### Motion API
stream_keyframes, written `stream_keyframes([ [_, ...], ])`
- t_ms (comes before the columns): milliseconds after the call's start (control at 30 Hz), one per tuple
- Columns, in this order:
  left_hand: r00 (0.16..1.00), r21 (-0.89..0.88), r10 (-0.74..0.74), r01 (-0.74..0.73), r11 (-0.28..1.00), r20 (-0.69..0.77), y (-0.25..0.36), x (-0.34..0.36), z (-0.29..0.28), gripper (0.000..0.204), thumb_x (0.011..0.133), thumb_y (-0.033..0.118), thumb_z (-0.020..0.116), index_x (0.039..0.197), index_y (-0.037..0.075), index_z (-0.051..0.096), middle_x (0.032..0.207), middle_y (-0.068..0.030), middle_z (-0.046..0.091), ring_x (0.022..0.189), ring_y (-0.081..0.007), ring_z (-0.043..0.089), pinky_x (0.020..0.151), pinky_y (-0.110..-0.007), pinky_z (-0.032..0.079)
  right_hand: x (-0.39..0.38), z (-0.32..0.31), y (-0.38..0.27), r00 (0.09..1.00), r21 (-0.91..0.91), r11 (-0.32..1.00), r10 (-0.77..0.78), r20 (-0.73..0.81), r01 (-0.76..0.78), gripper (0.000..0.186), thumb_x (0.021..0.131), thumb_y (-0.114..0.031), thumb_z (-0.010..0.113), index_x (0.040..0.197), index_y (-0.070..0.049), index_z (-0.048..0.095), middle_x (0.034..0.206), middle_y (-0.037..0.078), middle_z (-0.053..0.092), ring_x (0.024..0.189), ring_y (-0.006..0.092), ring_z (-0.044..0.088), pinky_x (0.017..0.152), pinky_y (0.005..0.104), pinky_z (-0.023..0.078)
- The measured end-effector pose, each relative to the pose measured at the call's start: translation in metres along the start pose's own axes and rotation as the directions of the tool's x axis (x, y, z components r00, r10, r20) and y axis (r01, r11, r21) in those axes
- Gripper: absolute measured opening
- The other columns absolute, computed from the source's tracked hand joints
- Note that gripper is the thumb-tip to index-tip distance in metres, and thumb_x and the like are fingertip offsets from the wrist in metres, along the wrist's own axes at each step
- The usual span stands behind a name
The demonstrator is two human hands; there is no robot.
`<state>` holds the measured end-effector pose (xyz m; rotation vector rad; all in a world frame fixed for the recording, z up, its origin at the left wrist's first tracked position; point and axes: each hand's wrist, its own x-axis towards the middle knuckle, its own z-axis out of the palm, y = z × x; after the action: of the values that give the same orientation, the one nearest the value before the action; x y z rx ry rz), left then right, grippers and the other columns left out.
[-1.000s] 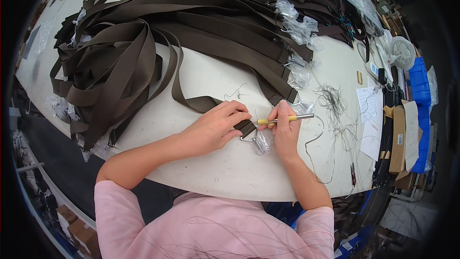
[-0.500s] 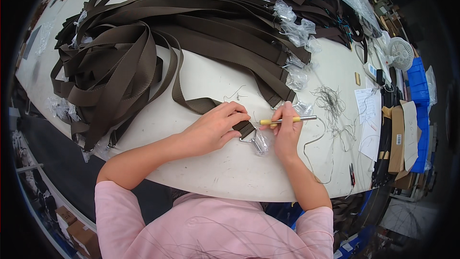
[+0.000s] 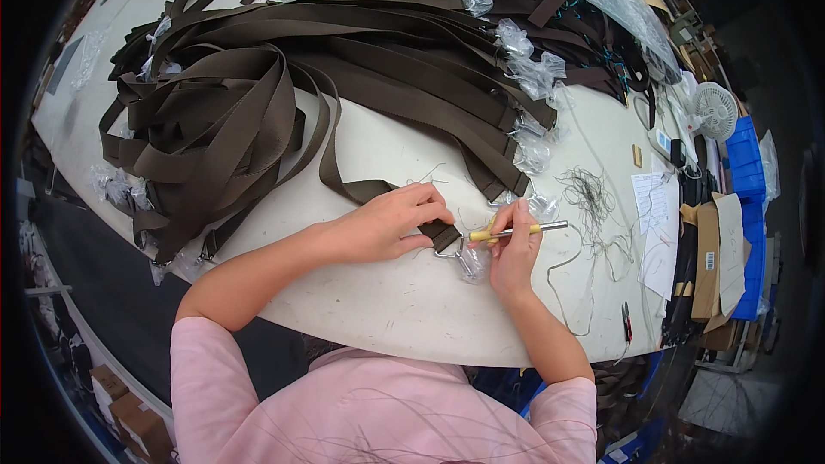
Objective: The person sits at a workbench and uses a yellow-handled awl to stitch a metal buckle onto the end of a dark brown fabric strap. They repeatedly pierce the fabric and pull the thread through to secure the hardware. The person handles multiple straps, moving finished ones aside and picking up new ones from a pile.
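Observation:
My left hand pinches the end of a dark brown webbing strap and holds it down near the table's front edge. A metal buckle at this end is partly wrapped in clear plastic. In my right hand is a slim pen-shaped tool with a yellow front part and a metal barrel, gripped like a pencil. Its front end points left and lies close to the strap end; whether they touch I cannot tell. From its back end a thin cord seems to run over the table.
A big heap of brown straps covers the left and back of the table. Darker straps with blue clips lie beyond. To the right are loose threads, snips, papers, a small fan and blue bins.
The right hand and the tool have moved slightly downward. The left hand still holds the strap end, almost unmoved. The whole view has shifted a little.

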<state>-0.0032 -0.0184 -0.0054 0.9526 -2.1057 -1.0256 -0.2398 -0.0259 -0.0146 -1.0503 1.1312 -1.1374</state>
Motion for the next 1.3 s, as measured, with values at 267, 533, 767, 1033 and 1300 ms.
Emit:
stream_keyframes([
  [267, 0.998, -0.064, -0.032, 0.036, 0.997, 0.059, -0.005, -0.002, 0.000, 0.029, 0.084, 0.005, 0.077, 0.112, 0.006, 0.068, 0.118, -0.0073, 0.056, 0.105, -0.0238, 0.059, 0.091, -0.037, 0.053, -0.003, 0.009, -0.003, 1.000, -0.023, 1.000, 0.010, 0.030, -0.009, 0.052, 0.112, -0.040, 0.040, 0.071, -0.009, 0.051, 0.061, -0.002, 0.048, 0.050, 0.0065, 0.046, 0.048, 0.0228, 0.031],
  [533, 0.985, 0.029, -0.163, 0.165, 0.986, -0.056, 0.011, 0.003, 0.025, 0.017, 0.085, 0.008, 0.077, 0.096, 0.008, 0.064, 0.125, -0.0075, 0.056, 0.115, -0.0277, 0.054, 0.102, -0.038, 0.043, 0.001, 0.004, 0.001, 0.999, 0.272, 0.962, 0.027, -0.017, -0.021, 0.051, 0.112, -0.038, 0.039, 0.070, -0.010, 0.047, 0.063, -0.001, 0.044, 0.048, 0.0090, 0.046, 0.046, 0.0235, 0.032],
  [767, 0.989, -0.100, -0.142, 0.137, 0.985, -0.038, 0.001, 0.001, 0.016, 0.015, 0.089, 0.005, 0.071, 0.090, 0.005, 0.056, 0.125, -0.0106, 0.061, 0.113, -0.0277, 0.055, 0.099, -0.040, 0.045, -0.002, 0.007, 0.001, 1.000, 0.145, 0.989, -0.025, 0.011, 0.023, 0.053, 0.112, -0.038, 0.039, 0.069, -0.009, 0.048, 0.063, -0.001, 0.044, 0.049, 0.0092, 0.049, 0.048, 0.0237, 0.036],
  [1033, 0.980, -0.172, -0.196, 0.188, 0.967, -0.030, 0.005, 0.003, 0.010, 0.010, 0.092, 0.001, 0.067, 0.093, 0.003, 0.057, 0.126, -0.0121, 0.060, 0.104, -0.0235, 0.061, 0.089, -0.036, 0.052, -0.003, 0.010, 0.007, 0.999, -0.094, 0.995, -0.036, 0.035, 0.039, 0.055, 0.112, -0.038, 0.042, 0.067, -0.008, 0.051, 0.061, -0.001, 0.050, 0.052, 0.0072, 0.050, 0.049, 0.0237, 0.037],
  [1300, 0.975, 0.026, -0.155, 0.161, 0.987, -0.161, 0.010, 0.002, 0.027, 0.020, 0.084, 0.005, 0.077, 0.100, 0.004, 0.064, 0.129, -0.0133, 0.055, 0.101, -0.0241, 0.062, 0.090, -0.037, 0.052, 0.004, 0.001, -0.004, 0.994, 0.252, 0.967, 0.047, -0.095, -0.021, 0.050, 0.110, -0.039, 0.045, 0.068, -0.011, 0.045, 0.061, -0.002, 0.043, 0.050, 0.0109, 0.052, 0.048, 0.0259, 0.037],
])
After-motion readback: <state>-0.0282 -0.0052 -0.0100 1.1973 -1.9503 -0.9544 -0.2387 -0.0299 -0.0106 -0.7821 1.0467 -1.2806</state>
